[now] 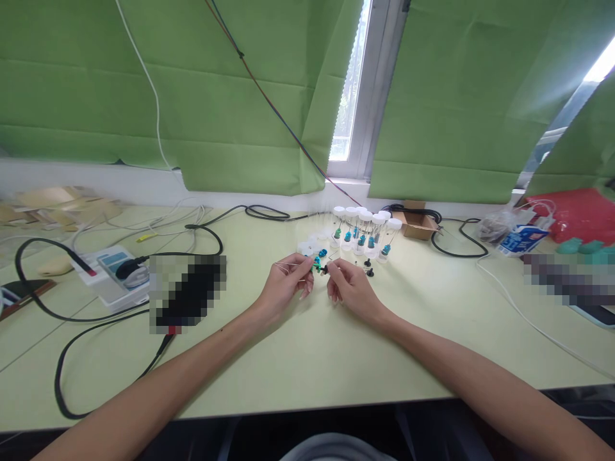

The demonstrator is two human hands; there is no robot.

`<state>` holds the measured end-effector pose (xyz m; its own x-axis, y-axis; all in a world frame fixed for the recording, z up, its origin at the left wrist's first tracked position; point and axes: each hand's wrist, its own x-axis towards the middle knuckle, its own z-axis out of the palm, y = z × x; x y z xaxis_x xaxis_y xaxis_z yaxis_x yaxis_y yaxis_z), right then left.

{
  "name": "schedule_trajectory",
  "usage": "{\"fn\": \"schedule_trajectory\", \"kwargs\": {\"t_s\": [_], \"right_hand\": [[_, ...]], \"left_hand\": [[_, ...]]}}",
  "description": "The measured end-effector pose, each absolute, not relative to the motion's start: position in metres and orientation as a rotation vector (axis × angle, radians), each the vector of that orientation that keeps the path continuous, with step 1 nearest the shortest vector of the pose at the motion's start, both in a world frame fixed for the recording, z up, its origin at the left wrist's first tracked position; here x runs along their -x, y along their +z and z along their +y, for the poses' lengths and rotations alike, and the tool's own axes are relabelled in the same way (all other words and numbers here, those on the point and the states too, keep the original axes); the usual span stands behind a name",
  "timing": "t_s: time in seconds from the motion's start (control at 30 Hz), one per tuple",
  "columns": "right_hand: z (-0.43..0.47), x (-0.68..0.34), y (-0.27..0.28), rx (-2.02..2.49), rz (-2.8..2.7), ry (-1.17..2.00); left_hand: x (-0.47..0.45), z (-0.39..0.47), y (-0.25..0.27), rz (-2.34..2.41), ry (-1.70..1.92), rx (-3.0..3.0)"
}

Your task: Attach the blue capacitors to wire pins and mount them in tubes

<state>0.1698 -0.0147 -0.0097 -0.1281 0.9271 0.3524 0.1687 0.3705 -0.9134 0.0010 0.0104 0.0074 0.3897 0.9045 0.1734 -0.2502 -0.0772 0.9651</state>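
Observation:
My left hand (288, 282) pinches a small green part (316, 264) with thin pale strands running back over the fingers. Close against it, my right hand (353, 289) has thumb and finger closed on a small black piece (325, 269). The two pieces meet or nearly meet; the fingers hide the exact contact. Just beyond lie small blue parts (323, 253). More black pieces (369, 273) rest beside my right hand. Several clear tubes with white caps (393, 224) stand behind, with blue and green parts inside. Some white caps (307, 247) lie by my left hand.
An open cardboard box (416, 224) sits at the back by coiled black cables. A white power strip (113, 275), cables and a blurred-out dark object (189, 294) occupy the left. A red bag (576, 214) and a blue-white packet (523, 240) are at the right.

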Motion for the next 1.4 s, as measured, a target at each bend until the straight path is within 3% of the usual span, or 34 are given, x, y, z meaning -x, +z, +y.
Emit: {"fn": "schedule_trajectory", "kwargs": {"t_s": [1.4], "right_hand": [[-0.0167,-0.1685,-0.0123,0.965,-1.635,0.875]], "left_hand": [[-0.0014,0.0081,0.0080,0.674,1.061,-1.245]]}}
